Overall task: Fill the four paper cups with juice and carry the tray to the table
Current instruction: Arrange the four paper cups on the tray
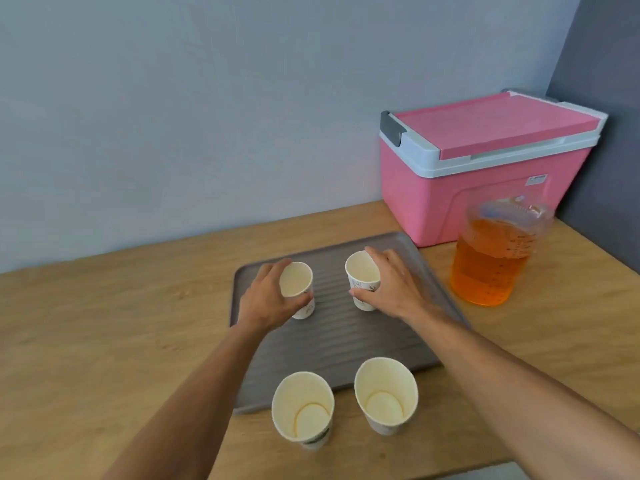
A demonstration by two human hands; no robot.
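My left hand [266,299] is wrapped around the far-left paper cup [298,289], and my right hand [391,285] grips the far-right paper cup [362,277]; both cups stand upright and empty on the grey ribbed tray [332,341]. Bare tray surface lies between the two hands. Nearer to me than the hands, two more empty cups, near-left cup [303,408] and near-right cup [386,394], stand at the tray's near edge. To the right of my right hand, just off the tray's right rim, sits the juice pitcher [491,261], with the pink cooler [485,161] behind it. Left of my left hand the wooden tabletop [104,341] is open.
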